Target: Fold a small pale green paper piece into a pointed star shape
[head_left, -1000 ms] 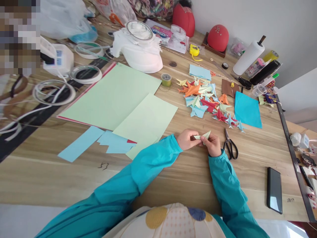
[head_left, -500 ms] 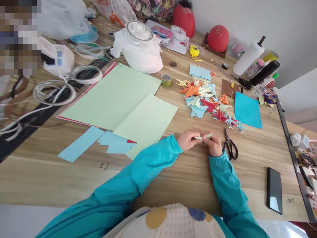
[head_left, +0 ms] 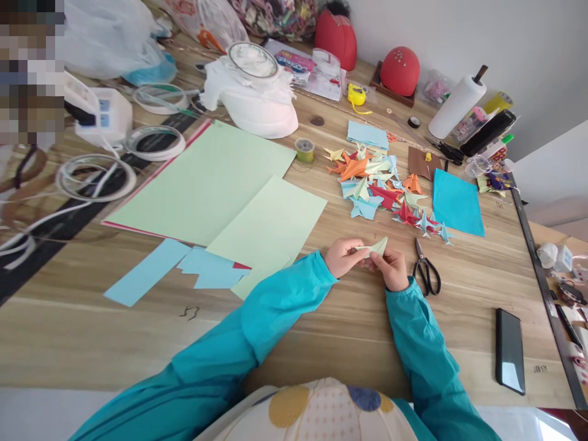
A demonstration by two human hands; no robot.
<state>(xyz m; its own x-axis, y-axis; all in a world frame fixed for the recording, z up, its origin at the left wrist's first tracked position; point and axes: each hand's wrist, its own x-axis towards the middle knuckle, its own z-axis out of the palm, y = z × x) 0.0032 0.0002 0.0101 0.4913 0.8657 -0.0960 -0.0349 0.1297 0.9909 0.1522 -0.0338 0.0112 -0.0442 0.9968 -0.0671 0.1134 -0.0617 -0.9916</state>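
Observation:
A small folded piece of pale green paper (head_left: 378,246) is pinched between both my hands, just above the wooden table. My left hand (head_left: 343,257) grips its left end, thumb on top. On the other side my right hand (head_left: 390,267) holds the lower right part between thumb and fingers; the fingers underneath are partly hidden. Black-handled scissors (head_left: 427,274) lie just right of my right hand. Beyond my hands is a pile of folded paper shapes (head_left: 362,190) in orange, red, light blue and pale green.
Pale green sheets (head_left: 271,226) and light blue paper strips (head_left: 146,272) lie to the left. A spool of thread (head_left: 304,150) stands behind them. At the right are a turquoise square (head_left: 458,203) and a phone (head_left: 509,351). Coiled cables (head_left: 95,176) lie far left.
The folded green paper has turned in my hands, so a wider, pointed flap now stands up at its right. Both hands have shifted slightly left and stay closed on it.

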